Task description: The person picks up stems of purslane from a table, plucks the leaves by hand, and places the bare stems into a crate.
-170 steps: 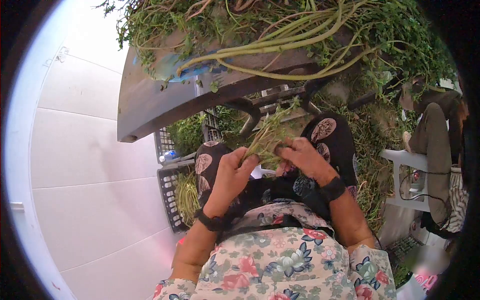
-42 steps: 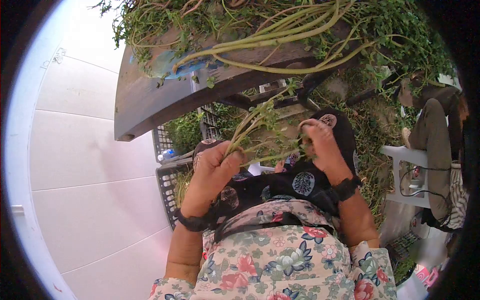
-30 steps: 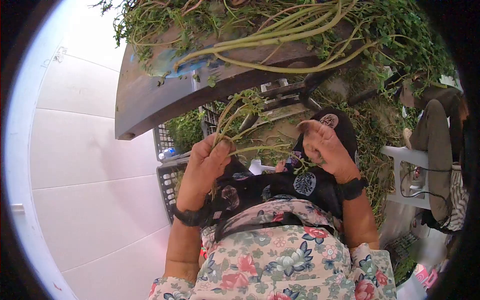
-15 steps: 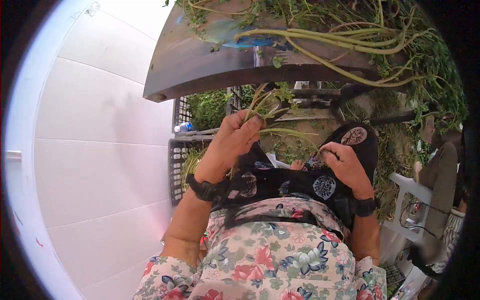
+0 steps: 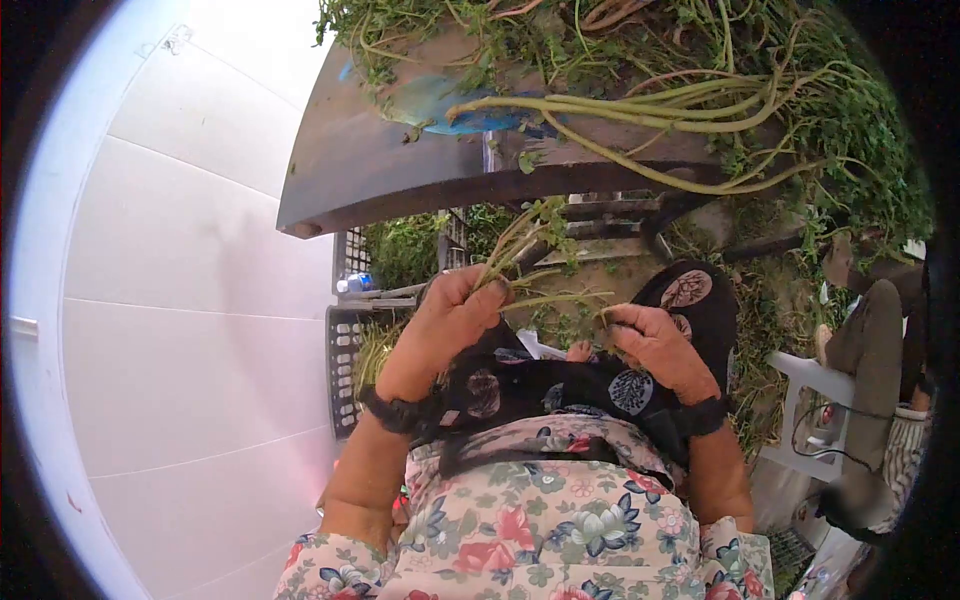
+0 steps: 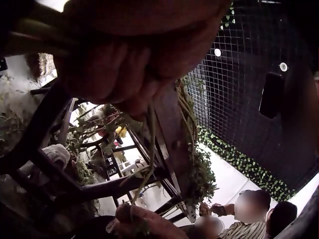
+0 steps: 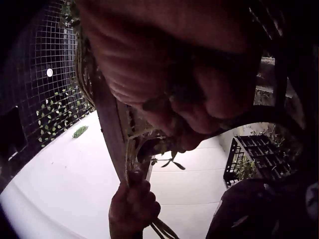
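My left hand [image 5: 440, 325] grips a small bunch of green plant stems [image 5: 515, 250] above my lap, leafy tips pointing up and away. One longer stem [image 5: 565, 298] sticks out of the bunch toward my right hand [image 5: 660, 345]. The right thumb and fingers pinch at that stem's leafy end, over my right thigh. From the left wrist, the stem [image 6: 151, 154] runs down to the fingers of the right hand [image 6: 149, 224]. In the right wrist view, small leaves [image 7: 169, 162] hang by the curled right fingers, with the left hand [image 7: 132, 206] beyond.
A dark table [image 5: 390, 185] ahead carries a heap of leafy greens [image 5: 660, 45] and several long stems [image 5: 690, 115]. Black crates [image 5: 343, 375] with greens stand at left by a white wall [image 5: 190, 370]. At right are a white stool [image 5: 810, 400] and a seated person.
My right hand was apart from the bunch a second ago; it has come back to the long stem's tip. The left hand keeps its bunch. The head view has shifted.
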A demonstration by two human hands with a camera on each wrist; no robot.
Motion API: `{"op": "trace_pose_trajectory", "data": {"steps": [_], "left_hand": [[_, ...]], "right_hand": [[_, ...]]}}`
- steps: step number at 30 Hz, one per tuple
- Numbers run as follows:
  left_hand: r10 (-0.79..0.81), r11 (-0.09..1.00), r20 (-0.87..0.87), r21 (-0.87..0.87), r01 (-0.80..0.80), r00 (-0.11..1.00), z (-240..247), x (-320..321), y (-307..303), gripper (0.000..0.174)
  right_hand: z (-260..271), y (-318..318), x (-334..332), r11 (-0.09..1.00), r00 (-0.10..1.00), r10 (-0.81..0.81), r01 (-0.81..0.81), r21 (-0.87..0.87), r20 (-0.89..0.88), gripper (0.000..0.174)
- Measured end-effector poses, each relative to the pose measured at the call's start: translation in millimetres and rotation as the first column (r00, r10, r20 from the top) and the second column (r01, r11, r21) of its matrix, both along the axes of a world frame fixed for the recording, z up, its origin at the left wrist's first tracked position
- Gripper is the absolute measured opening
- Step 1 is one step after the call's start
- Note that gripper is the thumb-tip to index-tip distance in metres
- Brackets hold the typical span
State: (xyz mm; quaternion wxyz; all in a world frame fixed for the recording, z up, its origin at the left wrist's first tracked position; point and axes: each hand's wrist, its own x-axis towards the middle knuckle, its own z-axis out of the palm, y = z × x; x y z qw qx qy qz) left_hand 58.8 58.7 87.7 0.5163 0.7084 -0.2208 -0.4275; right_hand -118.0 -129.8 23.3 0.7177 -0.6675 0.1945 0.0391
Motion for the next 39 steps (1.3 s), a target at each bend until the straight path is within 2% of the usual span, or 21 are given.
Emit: {"op": "trace_pose_trajectory", "data": {"steps": [1,4,5,6,8,9,10,11,14,18,20,23,25,26,29,32,38,39], "left_hand": [[-0.010,1.000,-0.018,-0.005,0.010,1.000,-1.5,0.2,0.6,0.020],[-0.044,0.999,-0.033,0.003,0.044,0.999,-1.5,-0.8,2.1,0.022],[-0.059,0.998,-0.009,0.019,0.059,0.998,1.4,-2.7,1.7,0.023],[-0.074,0.997,0.015,0.035,0.074,0.997,3.7,-4.4,1.6,0.024],[-0.080,0.991,0.078,0.111,0.071,0.994,6.7,-8.1,4.4,0.026],[-0.084,0.987,0.110,0.148,0.067,0.990,7.4,-9.6,6.0,0.027],[-0.094,0.985,0.095,0.156,0.079,0.991,6.2,-10.1,7.3,0.028],[-0.104,0.982,0.080,0.164,0.090,0.991,4.0,-10.2,8.4,0.029],[-0.139,0.979,0.107,0.163,0.120,0.985,2.2,-16.3,7.1,0.033],[-0.237,0.969,0.129,0.098,0.226,0.963,7.6,-22.5,-4.4,0.036],[-0.300,0.950,0.133,0.125,0.284,0.945,1.9,-23.7,-3.2,0.036],[-0.379,0.922,0.130,0.138,0.362,0.916,-4.3,-28.9,-4.2,0.037],[-0.408,0.911,0.142,0.128,0.392,0.902,-9.9,-32.1,-5.1,0.037],[-0.415,0.909,0.158,0.118,0.400,0.896,-13.5,-33.1,-5.3,0.037],[-0.455,0.889,0.163,0.135,0.437,0.875,-11.2,-33.2,-6.5,0.035],[-0.466,0.883,0.146,0.133,0.449,0.873,-7.1,-33.1,-6.8,0.034],[-0.475,0.879,0.190,0.146,0.454,0.859,-9.2,-36.0,-7.3,0.034],[-0.488,0.872,0.196,0.156,0.465,0.850,-6.9,-37.6,-8.7,0.034]], "right_hand": [[-0.6,-0.3,1.1,0.996,0.997,0.057,-0.053,-0.073,0.046,0.018],[-6.3,2.1,1.2,0.998,0.998,-0.028,0.025,-0.060,-0.051,0.019],[-16.3,-0.3,0.9,0.953,0.991,-0.063,0.096,-0.288,0.121,0.019],[-31.6,-6.3,-0.5,0.852,0.955,-0.055,0.198,-0.484,0.292,0.018],[-42.0,-20.1,-8.0,0.888,0.878,-0.315,0.407,-0.213,0.361,0.016],[-42.4,-27.1,-12.0,0.833,0.833,-0.537,0.498,0.241,0.134,0.015],[-43.2,-32.7,-15.4,0.552,0.772,-0.613,0.572,0.607,-0.170,0.014],[-46.0,-36.1,-17.7,0.513,0.774,-0.623,0.514,0.687,-0.113,0.013],[-24.2,-32.2,-14.9,0.506,0.776,-0.611,0.537,0.675,-0.159,0.013],[-19.1,-30.7,-16.6,0.584,0.842,-0.537,0.406,0.703,-0.041,0.012],[-8.1,-27.7,-14.4,0.610,0.873,-0.487,0.349,0.711,-0.011,0.014],[9.6,-19.4,-6.7,0.792,0.921,-0.386,0.307,0.528,0.044,0.022],[31.8,-9.9,0.3,0.955,0.955,-0.258,0.229,0.191,0.146,0.027],[37.3,-7.3,1.8,0.983,0.967,-0.181,0.182,0.008,0.178,0.029],[29.3,-4.0,1.2,0.927,0.995,-0.042,0.072,-0.368,0.090,0.032],[34.2,-1.2,-1.6,0.867,0.994,-0.028,0.077,-0.492,0.107,0.030],[39.0,-1.3,-0.9,0.810,0.997,0.007,0.038,-0.586,0.075,0.019],[34.7,-1.8,-0.3,0.736,0.996,0.017,0.046,-0.676,0.086,0.019]]}}
